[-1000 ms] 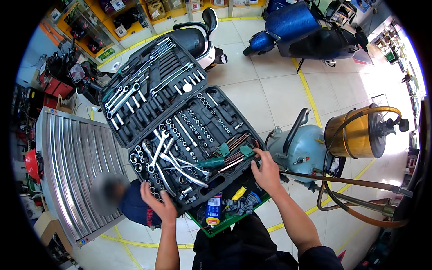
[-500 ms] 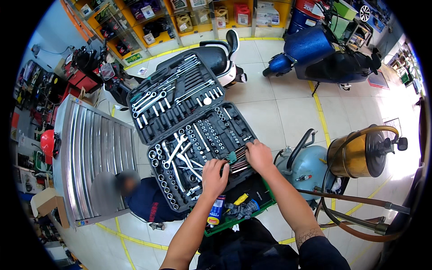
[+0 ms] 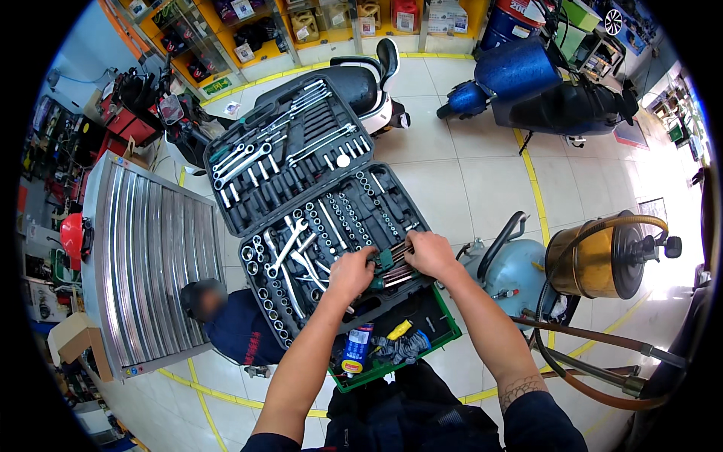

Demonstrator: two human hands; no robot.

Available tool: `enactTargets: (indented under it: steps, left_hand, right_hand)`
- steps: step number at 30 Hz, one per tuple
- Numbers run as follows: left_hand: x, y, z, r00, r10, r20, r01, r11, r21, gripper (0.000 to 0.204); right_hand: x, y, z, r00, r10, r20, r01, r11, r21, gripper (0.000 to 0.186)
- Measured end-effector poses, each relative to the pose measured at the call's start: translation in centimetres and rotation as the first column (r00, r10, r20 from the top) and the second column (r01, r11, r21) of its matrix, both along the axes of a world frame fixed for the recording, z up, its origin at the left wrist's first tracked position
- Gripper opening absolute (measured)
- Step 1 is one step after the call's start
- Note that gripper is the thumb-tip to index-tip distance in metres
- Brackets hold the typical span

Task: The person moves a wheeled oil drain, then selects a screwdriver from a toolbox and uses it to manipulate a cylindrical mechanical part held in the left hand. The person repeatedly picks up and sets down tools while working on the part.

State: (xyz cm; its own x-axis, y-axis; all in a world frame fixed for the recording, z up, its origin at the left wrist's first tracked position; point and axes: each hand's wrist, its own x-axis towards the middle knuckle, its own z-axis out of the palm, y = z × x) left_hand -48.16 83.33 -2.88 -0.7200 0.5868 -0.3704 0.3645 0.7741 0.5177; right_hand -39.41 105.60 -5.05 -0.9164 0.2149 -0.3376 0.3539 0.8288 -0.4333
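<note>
A black tool case (image 3: pixel 242 245) lies unfolded in front of me, full of sockets and wrenches. At its near right part, my left hand (image 3: pixel 351 273) is closed around the end of a blocky green-handled tool (image 3: pixel 385 261). Thin metal rods extend from that side toward my right hand (image 3: pixel 432 255), whose fingers pinch at their far end; the exact kind of tool cannot be made out. More thin metal shafts (image 3: pixel 399 279) lie just below, in the case. A large combination wrench (image 3: pixel 288 247) rests loosely across the sockets left of my hands.
Below the case a green crate (image 3: pixel 454 331) holds a blue-and-yellow can (image 3: pixel 357 349), a yellow item (image 3: pixel 400 329) and grey gloves (image 3: pixel 403 349). Another person (image 3: pixel 245 328) crouches at left beside a metal roller-shutter cabinet (image 3: pixel 154 264). A blue-grey tank (image 3: pixel 516 275) stands right; scooters (image 3: pixel 520 75) stand beyond.
My left hand has shifted slightly left and up, and more of the green-handled tool shows between my hands. The can in the crate appears more fully. The crouching person's head has moved.
</note>
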Motion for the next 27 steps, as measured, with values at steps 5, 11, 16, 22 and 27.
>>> enactTargets:
  steps: [5,11,16,22,27]
  left_hand:
    - [-0.3,-1.1,-0.3,0.997,0.003,0.074,-0.006,0.999,0.039,0.037]
    - [-0.4,-1.2,0.5,0.979,0.041,0.198,-0.067,0.99,0.126,0.02]
    - [0.0,-1.6,0.1,0.944,0.101,0.314,-0.154,0.977,0.146,0.02]
    - [1.8,-2.0,-1.2,0.923,0.11,0.368,-0.206,0.951,0.232,0.022]
    - [2.9,-1.6,-0.9,0.973,0.111,0.2,-0.164,0.95,0.266,0.019]
  right_hand:
    - [0.3,0.7,1.3,1.0,-0.002,0.011,0.004,0.991,-0.134,0.022]
    - [0.8,0.9,1.5,0.999,0.025,-0.019,-0.028,0.991,-0.13,0.022]
    - [1.4,0.7,1.6,0.999,0.015,-0.039,-0.021,0.99,-0.136,0.02]
    - [1.5,0.4,2.2,0.998,-0.047,-0.041,0.041,0.987,-0.156,0.017]
    - [2.2,-0.1,1.5,0.987,-0.065,-0.144,0.042,0.987,-0.157,0.017]
